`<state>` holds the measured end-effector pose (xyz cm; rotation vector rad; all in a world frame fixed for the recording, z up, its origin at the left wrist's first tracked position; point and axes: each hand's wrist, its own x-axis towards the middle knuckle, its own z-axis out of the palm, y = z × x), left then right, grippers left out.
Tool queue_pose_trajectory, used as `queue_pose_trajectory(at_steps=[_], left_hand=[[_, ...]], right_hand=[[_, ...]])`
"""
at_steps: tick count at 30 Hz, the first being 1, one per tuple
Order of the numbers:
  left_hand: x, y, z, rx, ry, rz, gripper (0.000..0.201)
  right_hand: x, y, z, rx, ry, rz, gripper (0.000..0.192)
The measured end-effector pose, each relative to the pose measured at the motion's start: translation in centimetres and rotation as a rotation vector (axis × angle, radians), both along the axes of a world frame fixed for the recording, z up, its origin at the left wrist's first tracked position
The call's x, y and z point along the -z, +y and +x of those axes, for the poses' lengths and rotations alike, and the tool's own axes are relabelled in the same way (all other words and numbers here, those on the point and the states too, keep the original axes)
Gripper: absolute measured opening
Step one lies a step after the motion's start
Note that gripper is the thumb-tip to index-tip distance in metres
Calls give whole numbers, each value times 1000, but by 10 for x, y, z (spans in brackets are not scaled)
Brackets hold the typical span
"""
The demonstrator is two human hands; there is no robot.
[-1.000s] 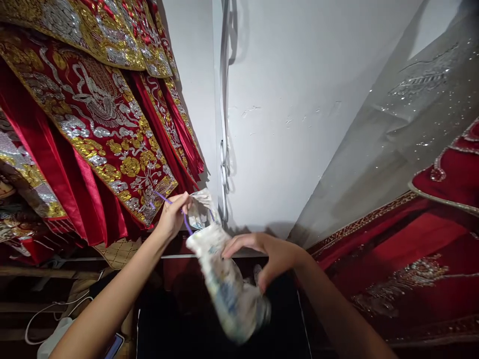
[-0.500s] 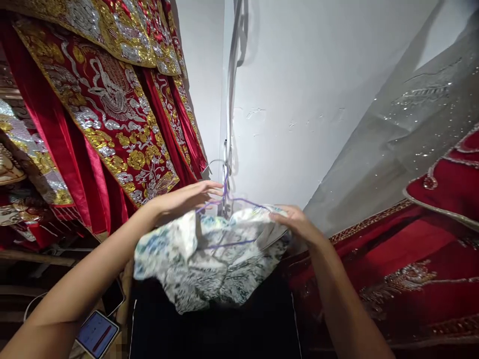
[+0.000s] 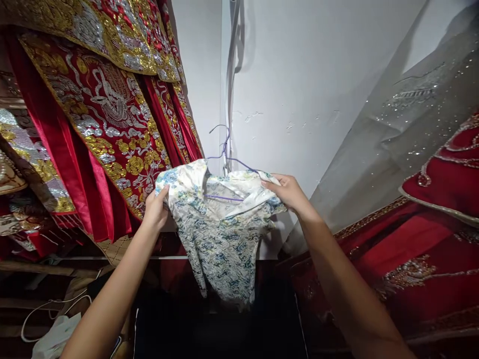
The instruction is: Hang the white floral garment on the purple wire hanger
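Observation:
A floral blouse point(image 3: 224, 239) in white, blue and yellow hangs on a thin purple hanger point(image 3: 243, 163) in the middle of the view. The hanger's hook sticks up free in front of the white wall, and its lower bar shows through the open neckline. My left hand point(image 3: 157, 205) pinches the blouse at its left shoulder, thumb on the front. On the other side, my right hand point(image 3: 286, 192) grips the right shoulder, with the thumb over the collar edge and the fingers behind. The lower part of the blouse falls into shadow.
Red costumes with gold and silver embroidery point(image 3: 123, 109) hang at the left. A sheer sequined cloth point(image 3: 389, 129) and a red beaded garment point(image 3: 411, 249) are on the right. A strap point(image 3: 231, 60) runs down the white wall point(image 3: 299, 65). A white cable point(image 3: 33, 316) lies lower left.
My left hand has gone from beside the hanger's neck to the blouse's left shoulder and closed on it. The blouse has risen and now hangs down unfolded. The phone is now mostly hidden.

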<state>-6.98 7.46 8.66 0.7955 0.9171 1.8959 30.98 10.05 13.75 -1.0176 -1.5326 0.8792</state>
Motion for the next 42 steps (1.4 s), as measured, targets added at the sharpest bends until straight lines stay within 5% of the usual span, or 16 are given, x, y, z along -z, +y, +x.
queue_pose_trajectory(at_steps=[4, 7, 9, 13, 16, 19, 24, 30, 34, 39, 42], left_hand=[[32, -17, -6, -59, -52, -52, 34], [42, -34, 2, -48, -23, -70, 41], [32, -42, 13, -26, 10, -43, 43], [-12, -38, 41, 36, 125, 49, 41], [-41, -16, 49, 28, 181, 127, 38], [-48, 5, 40, -74, 123, 172, 36], [-15, 1, 21, -140, 38, 169, 36], [56, -34, 46, 221, 132, -178, 47], [89, -49, 67, 302, 213, -320, 36], [97, -66, 83, 171, 87, -231, 43], [97, -79, 91, 162, 40, -231, 48]], right_hand=[[18, -27, -16, -88, -137, -2, 45], [32, -38, -11, -13, -163, 50, 41], [38, -39, 1, 110, -124, 132, 39], [36, -28, 33, 320, -5, 201, 42], [23, -14, 39, 310, 39, 140, 43], [6, -5, 21, 244, 30, 176, 39], [1, -16, -7, 148, -42, 200, 36], [45, -43, -7, 303, -298, 238, 38], [54, -58, -39, 460, -314, 376, 43], [50, -84, -92, -38, -41, 178, 41], [81, -107, -107, -138, 194, -25, 39]])
